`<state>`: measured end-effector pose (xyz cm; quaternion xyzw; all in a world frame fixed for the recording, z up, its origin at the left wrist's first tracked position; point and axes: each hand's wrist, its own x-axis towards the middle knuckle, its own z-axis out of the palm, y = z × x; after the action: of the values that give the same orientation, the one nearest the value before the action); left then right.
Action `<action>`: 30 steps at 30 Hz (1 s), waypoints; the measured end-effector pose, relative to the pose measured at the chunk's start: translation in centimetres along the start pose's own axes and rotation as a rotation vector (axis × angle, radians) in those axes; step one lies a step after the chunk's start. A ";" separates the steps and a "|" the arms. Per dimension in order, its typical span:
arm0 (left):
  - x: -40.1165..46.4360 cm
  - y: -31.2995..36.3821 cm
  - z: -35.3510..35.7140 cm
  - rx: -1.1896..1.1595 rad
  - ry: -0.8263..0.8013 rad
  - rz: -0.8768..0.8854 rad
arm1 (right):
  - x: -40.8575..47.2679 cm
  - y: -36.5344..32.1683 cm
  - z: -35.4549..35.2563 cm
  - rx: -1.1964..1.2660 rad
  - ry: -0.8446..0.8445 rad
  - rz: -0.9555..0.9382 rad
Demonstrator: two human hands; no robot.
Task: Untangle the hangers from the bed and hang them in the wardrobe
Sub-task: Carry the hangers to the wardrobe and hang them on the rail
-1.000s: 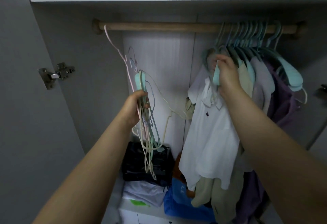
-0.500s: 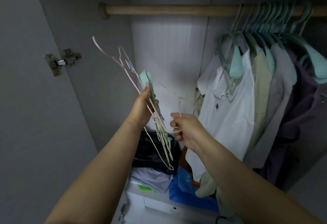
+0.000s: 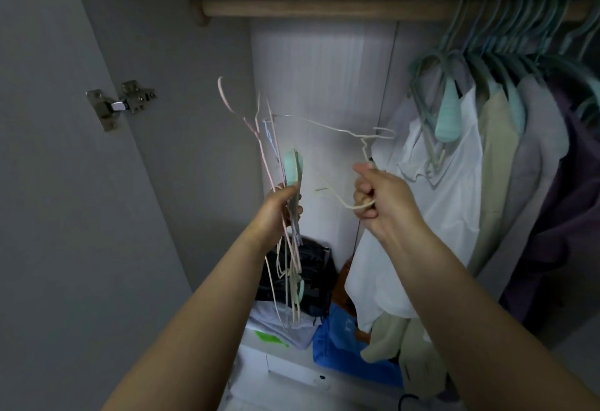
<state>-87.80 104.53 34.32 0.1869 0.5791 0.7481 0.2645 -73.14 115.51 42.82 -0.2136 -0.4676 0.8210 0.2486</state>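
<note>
My left hand (image 3: 281,207) grips a tangled bunch of thin hangers (image 3: 287,183), pink, cream and mint, held upright in front of the open wardrobe. My right hand (image 3: 378,198) is closed on one cream wire hanger (image 3: 341,133) and holds it out to the right of the bunch; its far end still reaches into the bunch. The wooden wardrobe rail (image 3: 308,8) runs above both hands, bare on its left half.
Several mint hangers with shirts (image 3: 480,112) fill the rail's right side; a white shirt (image 3: 451,190) hangs nearest my right hand. Below lie a black bag (image 3: 311,268), folded clothes and a blue bag (image 3: 344,342). A door hinge (image 3: 121,104) sits at left.
My right hand left the hung mint hanger, came down to the bunch, took a cream hanger and pulled it out to the right. The view tilted downward.
</note>
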 end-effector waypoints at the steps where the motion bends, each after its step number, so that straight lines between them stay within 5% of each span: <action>1: 0.1 -0.1 -0.4 0.020 -0.012 -0.008 | 0.4 -0.6 -0.3 0.053 -0.004 0.023; 9: -1.2 0.1 -3.8 0.025 -0.191 -0.073 | 1.4 -3.9 -2.8 -0.027 -0.064 -0.045; 15: -2.3 0.6 -7.6 -0.244 -0.308 -0.136 | 0.9 -4.7 -4.5 -0.914 0.010 -0.312; 17: -2.5 0.8 -8.0 -0.286 -0.351 -0.155 | 1.6 -4.0 -4.9 -1.010 0.044 -0.356; 25: -3.4 1.6 -8.2 -0.277 -0.291 -0.129 | 3.5 -1.4 -5.5 -0.960 0.201 -0.374; 30: -3.3 2.2 -8.7 -0.191 -0.235 -0.123 | 3.4 -1.7 -5.6 -0.677 0.182 -0.204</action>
<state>-90.69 95.45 34.33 0.2113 0.4807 0.7552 0.3923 -72.23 122.04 41.27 -0.3083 -0.7075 0.5684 0.2851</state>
